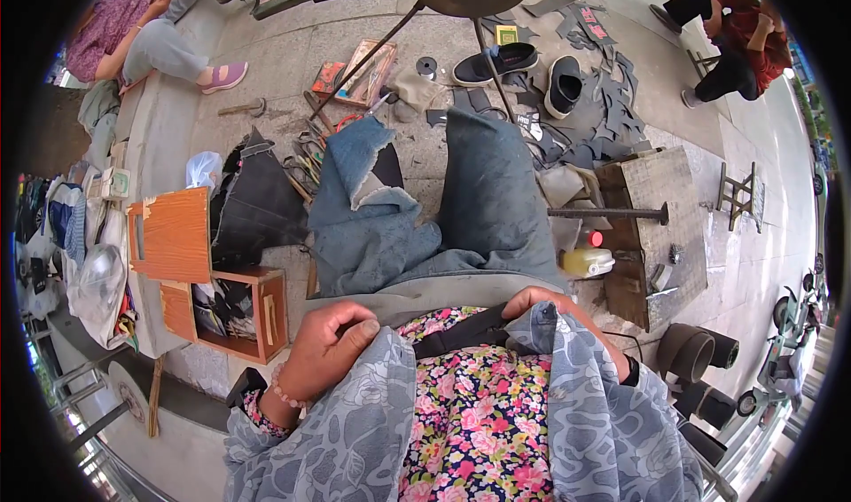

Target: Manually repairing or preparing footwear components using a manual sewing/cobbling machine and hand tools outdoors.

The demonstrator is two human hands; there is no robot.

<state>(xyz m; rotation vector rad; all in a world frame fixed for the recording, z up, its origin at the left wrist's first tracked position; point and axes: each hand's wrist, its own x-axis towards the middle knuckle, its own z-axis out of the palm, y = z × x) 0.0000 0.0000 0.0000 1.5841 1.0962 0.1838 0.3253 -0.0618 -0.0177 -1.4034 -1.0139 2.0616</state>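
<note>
My left hand (330,347), with a beaded bracelet at the wrist, is closed at the left front edge of my grey patterned jacket (341,435). The thumb and bent forefinger meet at the cloth; the other fingertips are hidden. Over on the right side, my right hand (545,302) is curled at the jacket's other front edge, its grip partly covered by the folded cloth. Between the hands a black strap (465,332) crosses a floral top (479,404). A worn blue-grey cloth (496,200) covers my lap and knees, with a frayed flap on the left knee.
Ahead are dark shoes (565,87), black scraps (612,103) and a hammer (244,107). An open wooden box (270,316) stands left. Right are a metal bar (612,212), a wooden board (669,236) and a yellowish bottle (587,262). Two people sit at far left and far right.
</note>
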